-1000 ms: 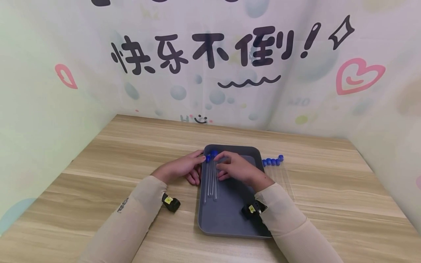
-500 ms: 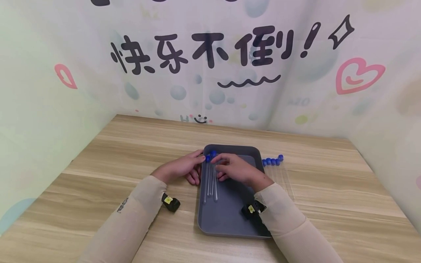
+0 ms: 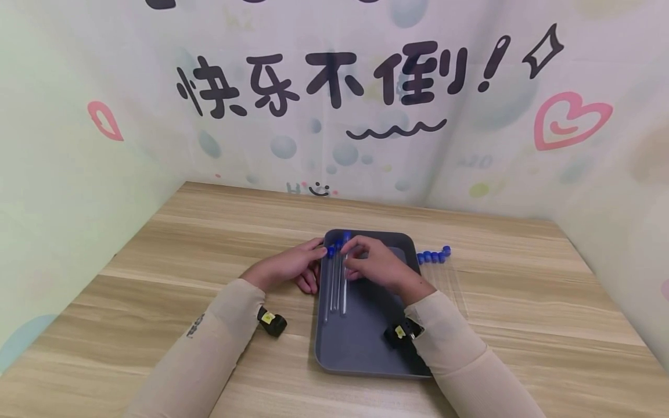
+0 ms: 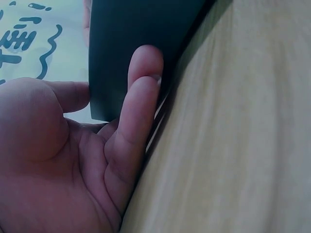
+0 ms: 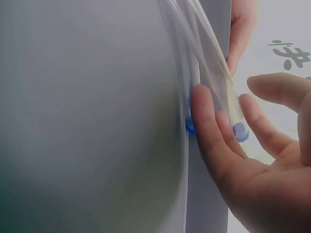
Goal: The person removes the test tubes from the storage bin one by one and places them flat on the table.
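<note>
My left hand (image 3: pixel 290 264) grips the left side of a dark grey tray (image 3: pixel 360 354), its thumb at the rim. In the left wrist view its fingers (image 4: pixel 138 107) lie against the outer wall. Several clear test tubes (image 3: pixel 334 287) with blue caps lie lengthwise along the tray's left side. My right hand (image 3: pixel 380 264) reaches over the tray and pinches one test tube (image 5: pixel 238 119) near its capped end. That cap stands higher than the others. In the right wrist view another blue cap (image 5: pixel 190 125) shows behind a finger.
More clear tubes (image 3: pixel 444 281) with blue caps (image 3: pixel 435 257) lie side by side on the wooden table (image 3: pixel 209 244), just right of the tray. A printed cloth (image 3: pixel 324 157) hangs behind the table.
The fingers of my right hand have closed on a test tube, and its blue cap has come up and slightly right. My left hand and the tray have stayed put.
</note>
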Tool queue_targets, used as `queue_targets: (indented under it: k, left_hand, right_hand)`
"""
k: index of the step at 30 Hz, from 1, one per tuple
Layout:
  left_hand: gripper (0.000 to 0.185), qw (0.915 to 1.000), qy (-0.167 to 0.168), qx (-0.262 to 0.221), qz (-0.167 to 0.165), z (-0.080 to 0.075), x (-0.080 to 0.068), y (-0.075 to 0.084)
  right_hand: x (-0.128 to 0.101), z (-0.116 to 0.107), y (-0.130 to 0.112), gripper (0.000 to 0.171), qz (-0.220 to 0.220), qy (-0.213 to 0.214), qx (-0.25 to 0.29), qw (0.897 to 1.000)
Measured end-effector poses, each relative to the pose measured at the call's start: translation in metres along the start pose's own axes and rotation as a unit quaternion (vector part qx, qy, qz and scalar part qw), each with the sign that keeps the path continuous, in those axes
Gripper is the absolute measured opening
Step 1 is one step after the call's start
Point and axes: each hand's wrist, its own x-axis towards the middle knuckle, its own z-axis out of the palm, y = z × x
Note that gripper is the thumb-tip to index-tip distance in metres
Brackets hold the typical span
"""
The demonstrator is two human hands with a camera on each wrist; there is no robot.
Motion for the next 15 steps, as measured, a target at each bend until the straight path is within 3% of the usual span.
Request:
queue_targets:
  k: [8, 15]
  left_hand:
    - [0.051, 1.0000, 0.000, -0.003, -0.003, 0.0005, 0.0004, 0.0005]
    - [0.051, 1.0000, 0.003, -0.003, -0.004, 0.0006, 0.0016, 0.0003]
  right_hand:
    - [0.0011, -0.0008, 0.0030, 0.025, -0.022, 0.030, -0.033, 0.999]
    - [-0.0006, -0.0003, 0.0018, 0.029, -0.024, 0.028, -0.034, 0.999]
